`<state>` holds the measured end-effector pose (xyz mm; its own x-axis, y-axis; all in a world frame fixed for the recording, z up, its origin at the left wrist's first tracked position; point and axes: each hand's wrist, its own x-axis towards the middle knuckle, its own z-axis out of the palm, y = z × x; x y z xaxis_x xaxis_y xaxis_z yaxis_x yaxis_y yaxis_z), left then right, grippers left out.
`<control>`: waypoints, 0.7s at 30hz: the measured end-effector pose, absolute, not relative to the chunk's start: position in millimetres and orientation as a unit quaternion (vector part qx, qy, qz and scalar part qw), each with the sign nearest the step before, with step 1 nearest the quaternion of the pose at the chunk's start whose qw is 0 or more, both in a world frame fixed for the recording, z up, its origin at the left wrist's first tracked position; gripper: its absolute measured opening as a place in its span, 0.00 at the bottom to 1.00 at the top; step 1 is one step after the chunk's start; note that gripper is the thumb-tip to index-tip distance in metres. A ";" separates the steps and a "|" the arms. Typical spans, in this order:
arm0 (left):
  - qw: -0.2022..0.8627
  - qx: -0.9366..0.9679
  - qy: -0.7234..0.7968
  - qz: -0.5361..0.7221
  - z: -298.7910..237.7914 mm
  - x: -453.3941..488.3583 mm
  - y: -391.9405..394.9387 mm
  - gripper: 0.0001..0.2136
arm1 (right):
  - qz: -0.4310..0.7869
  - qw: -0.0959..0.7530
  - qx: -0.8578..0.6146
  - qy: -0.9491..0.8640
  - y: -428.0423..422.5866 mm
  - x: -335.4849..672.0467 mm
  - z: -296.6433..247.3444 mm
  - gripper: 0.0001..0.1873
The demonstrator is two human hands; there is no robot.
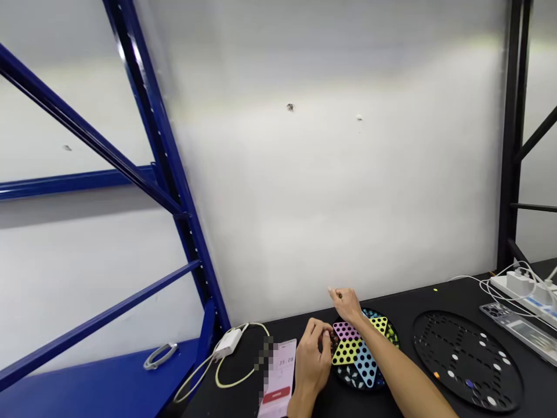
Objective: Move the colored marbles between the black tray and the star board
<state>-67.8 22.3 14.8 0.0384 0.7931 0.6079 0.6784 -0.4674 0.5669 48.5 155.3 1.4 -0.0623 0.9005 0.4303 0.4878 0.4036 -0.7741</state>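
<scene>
A round Chinese checkers board [369, 371] lies on the black tabletop, with pink, yellow and blue perforated areas and small patterned pieces around its rim. My left hand [314, 357] rests at the board's left edge, fingers curled and thumb drawn in; whatever is between the fingertips is hidden. Crossing over the board, my right forearm leads to my right hand [347, 304], which is held above the far left rim near the wall. Its fingers are closed in a pinch, and a tiny dark spot shows there, too small to name.
To the right lies a round black board with holes [467, 360], holding several white discs, an orange piece and a blue one. A phone [281, 377] sits beside my left hand. A white adapter [228, 342] with cables, a power strip [531, 293], another phone [524, 331] and blue shelving [161, 145] surround this.
</scene>
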 end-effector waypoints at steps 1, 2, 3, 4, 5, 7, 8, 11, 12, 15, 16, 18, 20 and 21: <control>0.060 0.719 0.512 0.466 14.5 -68.5 22.3 0.11 | 0.204 0.448 -0.507 -0.708 156.4 44.5 -2.1 0.31; 0.057 0.720 0.511 0.465 14.2 -68.9 22.2 0.11 | 0.190 0.426 -0.513 -0.721 157.0 41.6 -5.8 0.31; 0.055 0.722 0.511 0.463 14.0 -69.1 22.0 0.11 | 0.178 0.402 -0.518 -0.734 157.2 39.7 -9.4 0.31; 0.053 0.723 0.511 0.462 13.8 -69.1 21.8 0.11 | 0.166 0.378 -0.521 -0.747 157.0 38.5 -12.8 0.31; 0.050 0.723 0.512 0.461 13.7 -68.9 21.4 0.11 | 0.156 0.354 -0.521 -0.761 156.4 38.1 -15.5 0.30; 0.046 0.723 0.515 0.458 13.9 -68.1 20.5 0.12 | 0.138 0.309 -0.516 -0.787 154.5 39.5 -19.0 0.27; 0.044 0.723 0.516 0.457 14.1 -67.5 20.0 0.12 | 0.130 0.289 -0.510 -0.799 153.0 41.4 -19.8 0.25; 0.040 0.725 0.517 0.452 15.3 -65.5 19.1 0.12 | 0.109 0.242 -0.490 -0.831 145.8 51.9 -19.7 0.20; 0.039 0.727 0.517 0.451 15.6 -64.8 18.9 0.12 | 0.104 0.230 -0.484 -0.838 142.4 56.7 -19.6 0.19; 0.041 0.733 0.514 0.444 15.7 -62.5 19.0 0.11 | 0.103 0.194 -0.469 -0.855 130.6 71.6 -20.9 0.18; 0.043 0.735 0.514 0.441 15.3 -61.9 19.2 0.11 | 0.107 0.182 -0.462 -0.861 126.9 75.9 -21.8 0.19; 0.047 0.737 0.513 0.438 14.1 -60.6 20.0 0.11 | 0.117 0.158 -0.446 -0.873 120.9 82.7 -23.5 0.22; 0.046 0.738 0.513 0.437 12.9 -59.7 21.1 0.11 | 0.136 0.136 -0.431 -0.882 117.7 86.8 -23.9 0.29; 0.045 0.738 0.513 0.435 12.4 -59.3 21.6 0.11 | 0.150 0.129 -0.426 -0.883 117.1 88.0 -23.2 0.32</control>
